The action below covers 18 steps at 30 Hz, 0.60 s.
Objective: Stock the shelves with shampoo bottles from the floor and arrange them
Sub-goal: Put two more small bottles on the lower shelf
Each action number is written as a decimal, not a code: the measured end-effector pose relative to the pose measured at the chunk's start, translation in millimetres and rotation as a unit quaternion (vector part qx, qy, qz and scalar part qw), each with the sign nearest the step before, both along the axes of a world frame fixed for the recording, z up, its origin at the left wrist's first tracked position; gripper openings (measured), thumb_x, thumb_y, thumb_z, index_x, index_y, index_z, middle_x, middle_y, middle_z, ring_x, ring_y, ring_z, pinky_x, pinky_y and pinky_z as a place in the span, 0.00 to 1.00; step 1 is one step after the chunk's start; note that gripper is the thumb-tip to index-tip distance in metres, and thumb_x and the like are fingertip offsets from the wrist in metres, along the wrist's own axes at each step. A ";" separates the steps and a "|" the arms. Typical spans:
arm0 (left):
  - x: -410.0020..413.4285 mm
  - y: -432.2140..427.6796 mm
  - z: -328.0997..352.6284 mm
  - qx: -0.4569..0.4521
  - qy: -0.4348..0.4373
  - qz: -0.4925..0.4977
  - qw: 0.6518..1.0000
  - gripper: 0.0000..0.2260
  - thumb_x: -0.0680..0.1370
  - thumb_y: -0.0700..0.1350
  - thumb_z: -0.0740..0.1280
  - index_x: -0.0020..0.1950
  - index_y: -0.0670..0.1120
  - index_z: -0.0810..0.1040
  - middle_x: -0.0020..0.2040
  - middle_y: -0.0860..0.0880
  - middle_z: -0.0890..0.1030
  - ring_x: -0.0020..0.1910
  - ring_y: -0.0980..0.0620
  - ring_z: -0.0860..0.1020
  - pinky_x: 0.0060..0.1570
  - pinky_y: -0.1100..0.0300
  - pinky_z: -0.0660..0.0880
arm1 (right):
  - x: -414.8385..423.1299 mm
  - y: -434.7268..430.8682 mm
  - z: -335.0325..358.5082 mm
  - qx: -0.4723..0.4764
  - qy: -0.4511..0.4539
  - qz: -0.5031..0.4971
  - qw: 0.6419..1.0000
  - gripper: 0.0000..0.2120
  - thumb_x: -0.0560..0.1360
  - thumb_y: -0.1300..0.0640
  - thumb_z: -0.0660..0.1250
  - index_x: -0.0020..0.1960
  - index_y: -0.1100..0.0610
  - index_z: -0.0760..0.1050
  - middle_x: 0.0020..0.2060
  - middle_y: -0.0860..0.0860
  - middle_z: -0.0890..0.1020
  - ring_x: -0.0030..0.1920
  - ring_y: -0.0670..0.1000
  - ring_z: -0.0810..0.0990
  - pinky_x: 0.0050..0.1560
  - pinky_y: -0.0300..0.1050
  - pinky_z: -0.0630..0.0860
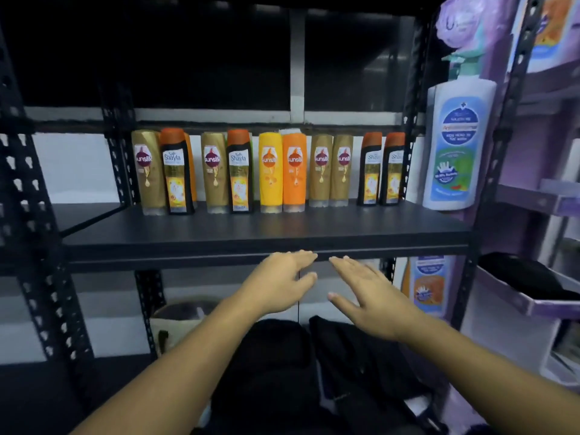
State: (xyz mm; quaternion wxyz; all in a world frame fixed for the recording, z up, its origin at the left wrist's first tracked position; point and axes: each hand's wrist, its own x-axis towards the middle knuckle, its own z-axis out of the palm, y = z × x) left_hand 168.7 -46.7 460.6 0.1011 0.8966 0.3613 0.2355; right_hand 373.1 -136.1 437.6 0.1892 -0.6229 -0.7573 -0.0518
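Shampoo bottles (270,171) line the shelf (266,237) — left hand (277,282), right hand (365,288) flat-fingered, holding nothing.

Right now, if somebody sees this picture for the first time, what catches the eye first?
A row of shampoo bottles in gold, orange, yellow and black stands upright along the back of the dark shelf. Before its front edge the left hand and the right hand stretch forward, fingers straight, holding nothing. A tall white pump bottle shows at the right.

Gold bottles (148,171), black orange-capped ones (176,171), one yellow (270,172), one orange (294,172); black shelf (251,233); white, blue-labelled pump bottle (455,146).
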 end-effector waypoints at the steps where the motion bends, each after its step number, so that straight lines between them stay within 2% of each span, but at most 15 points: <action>1: -0.2 -8.0 -12.9 -0.023 -0.010 0.000 1.000 0.24 0.84 0.53 0.64 0.80 0.51 0.68 0.80 0.53 0.67 0.79 0.56 0.63 0.79 0.56 0.61 | -1.4 -10.7 -7.4 -0.013 0.008 -0.003 1.000 0.33 0.83 0.39 0.54 0.83 0.49 0.49 0.81 0.45 0.56 0.81 0.44 0.49 0.80 0.45 0.46; 6: 6.6 -47.8 -88.7 -0.093 0.032 0.012 0.995 0.23 0.83 0.56 0.64 0.77 0.51 0.72 0.73 0.51 0.77 0.70 0.51 0.75 0.70 0.57 0.71 | -0.7 -57.6 -63.2 -0.094 0.012 -0.026 0.995 0.28 0.83 0.43 0.59 0.79 0.52 0.62 0.76 0.49 0.70 0.75 0.50 0.66 0.75 0.47 0.60; 8: 10.7 -60.8 -121.7 -0.131 0.055 0.014 0.990 0.23 0.83 0.56 0.65 0.77 0.52 0.72 0.68 0.49 0.81 0.65 0.50 0.78 0.64 0.57 0.75 | 2.9 -70.7 -96.2 -0.142 0.004 -0.042 0.989 0.29 0.82 0.42 0.59 0.79 0.53 0.63 0.75 0.50 0.70 0.75 0.51 0.67 0.75 0.51 0.62; 10: 14.5 -70.2 -157.9 -0.173 0.066 0.007 0.983 0.23 0.82 0.56 0.66 0.76 0.50 0.74 0.64 0.48 0.83 0.64 0.49 0.79 0.63 0.55 0.76 | 4.4 -81.5 -130.8 -0.193 -0.005 -0.063 0.979 0.30 0.82 0.41 0.59 0.79 0.54 0.63 0.75 0.51 0.70 0.75 0.52 0.68 0.74 0.53 0.64; 15: 23.2 -89.9 -255.5 -0.295 0.093 0.008 0.951 0.17 0.81 0.49 0.68 0.67 0.42 0.82 0.63 0.42 0.83 0.63 0.44 0.80 0.61 0.53 0.77 | 7.8 -95.1 -219.8 -0.319 0.013 -0.125 0.939 0.34 0.79 0.34 0.55 0.78 0.53 0.65 0.74 0.54 0.72 0.73 0.57 0.70 0.69 0.51 0.70; 18: 27.5 -89.6 -309.4 -0.331 0.129 0.012 0.935 0.16 0.80 0.52 0.69 0.63 0.45 0.83 0.61 0.43 0.84 0.63 0.44 0.80 0.59 0.53 0.77 | 10.9 -94.3 -267.6 -0.392 0.043 -0.143 0.908 0.28 0.83 0.43 0.59 0.77 0.57 0.65 0.72 0.58 0.73 0.71 0.59 0.72 0.67 0.52 0.71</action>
